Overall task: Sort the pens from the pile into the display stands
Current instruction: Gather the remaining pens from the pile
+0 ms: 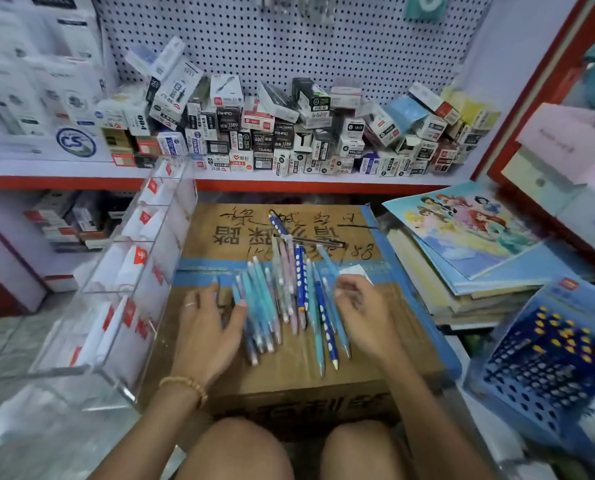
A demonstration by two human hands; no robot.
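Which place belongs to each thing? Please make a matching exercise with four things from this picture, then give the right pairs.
Things:
1. clear acrylic display stand
2. blue plastic basket with holes
3. pile of blue and pink pens
4. small pen boxes in many colours

Places:
A. on the brown cardboard box
B. on the white shelf with red edge
C. left of the cardboard box
D. far right, low

Pairs: 1-C, 2-D, 3-A, 4-B

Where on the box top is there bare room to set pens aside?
Bare cardboard box shows between the clear display stand and the pen pile, and along the near edge below both hands. The middle is crowded with pens; left hand and right hand flank them.
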